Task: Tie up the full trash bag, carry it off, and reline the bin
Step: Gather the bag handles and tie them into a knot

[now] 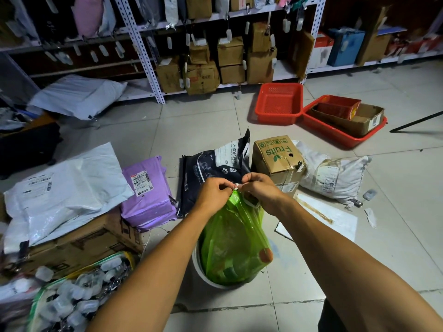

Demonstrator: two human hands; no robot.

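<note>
A full green translucent trash bag (233,243) stands in a white round bin (200,271) on the tiled floor in front of me. Its top is gathered into a narrow neck just under my hands. My left hand (213,191) pinches the bag's top from the left. My right hand (260,189) pinches it from the right, and the fingertips of both hands meet over a small white bit at the neck. The bag's lower part bulges past the bin's rim on the right.
Parcels ring the bin: a purple one (146,192), a dark pet-food bag (213,168), a "Fruits" carton (278,161), a white sack (333,176). Left lie a white mailer (64,188) and a cardboard box (72,245). Red baskets (278,101) and shelving (215,56) stand behind.
</note>
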